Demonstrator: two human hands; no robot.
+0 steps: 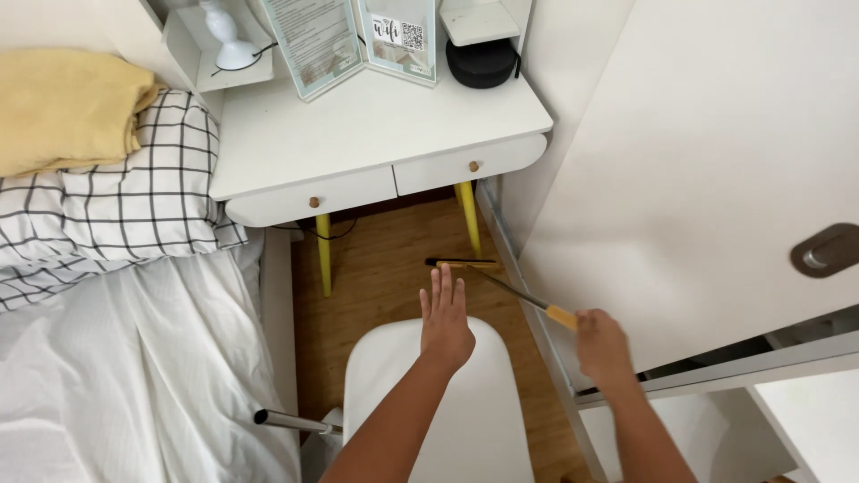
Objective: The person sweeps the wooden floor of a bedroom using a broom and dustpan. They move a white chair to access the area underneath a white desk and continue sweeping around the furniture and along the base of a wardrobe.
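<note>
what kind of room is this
Most likely a bedroom, maybe a rented one: a bed with white sheets and a checked pillow, a small white desk with drawers beside it, and a white wardrobe door on the right.

The wooden floor (385,277) carried a white desk (376,125) on yellow legs, a white chair (447,420), and a broom head (463,264).

A long-handled broom (501,284) slants across the wooden floor. Its thin dark shaft ends in a yellow grip at the lower right and runs up-left to a flat, narrow head, dark with a yellowish edge, resting on the boards near a yellow leg. A white chair (443,407) with a smooth, rounded seat stands just below the broom head.
</note>
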